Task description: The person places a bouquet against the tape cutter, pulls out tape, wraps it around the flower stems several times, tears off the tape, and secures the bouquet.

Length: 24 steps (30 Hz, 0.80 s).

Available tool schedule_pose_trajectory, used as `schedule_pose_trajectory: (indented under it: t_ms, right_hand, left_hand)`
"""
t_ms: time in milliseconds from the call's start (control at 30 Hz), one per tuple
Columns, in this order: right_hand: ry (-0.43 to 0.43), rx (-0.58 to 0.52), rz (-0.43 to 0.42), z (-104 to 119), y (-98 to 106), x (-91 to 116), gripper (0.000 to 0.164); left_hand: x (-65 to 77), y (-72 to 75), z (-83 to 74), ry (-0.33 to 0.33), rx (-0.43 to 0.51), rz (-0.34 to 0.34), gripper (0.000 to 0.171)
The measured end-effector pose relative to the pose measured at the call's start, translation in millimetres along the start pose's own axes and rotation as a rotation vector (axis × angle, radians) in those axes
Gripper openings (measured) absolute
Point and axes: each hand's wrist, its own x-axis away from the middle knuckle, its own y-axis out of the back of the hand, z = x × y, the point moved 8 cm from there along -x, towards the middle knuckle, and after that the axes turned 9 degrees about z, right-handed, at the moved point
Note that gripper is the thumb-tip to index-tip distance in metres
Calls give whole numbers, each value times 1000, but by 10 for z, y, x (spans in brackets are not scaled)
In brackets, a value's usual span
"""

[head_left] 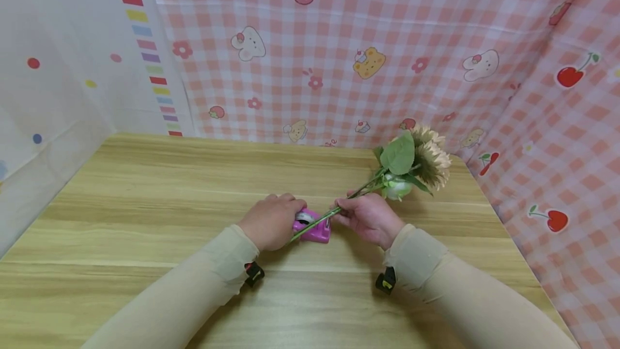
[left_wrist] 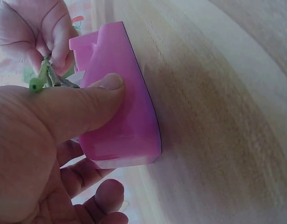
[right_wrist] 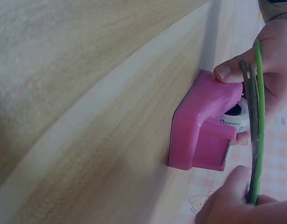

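A pink tape dispenser (head_left: 318,234) stands on the wooden table, with a roll of tape (right_wrist: 237,116) in it. My left hand (head_left: 272,222) grips the dispenser's end, thumb along one side and fingers round the other. In my right hand (head_left: 370,216), the stems (right_wrist: 258,140) of a small bunch of artificial flowers (head_left: 431,160) are pinched. Pale blooms and green leaves (head_left: 398,154) lean to the far right. The lower stems pass over the dispenser towards my left hand. A serrated cutting edge (right_wrist: 226,151) shows on the dispenser in the right wrist view.
The wood-grain table (head_left: 145,198) stretches out on both sides of my hands. Behind it hangs a pink checked cloth (head_left: 329,31), with another checked cloth (head_left: 571,176) along the right edge. A white dotted cloth (head_left: 58,58) covers the left side.
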Motion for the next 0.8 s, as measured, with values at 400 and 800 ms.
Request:
schedule_pose_trajectory:
  t_ms: [400,800]
  right_hand:
    - [-4,17,-24,-22,46,12,14]
    - [6,67,-84,-22,115,27,21]
  left_hand:
    - [-1,-1,2,1,-5,-5,54]
    - [-6,-14,6,15,2,12,55]
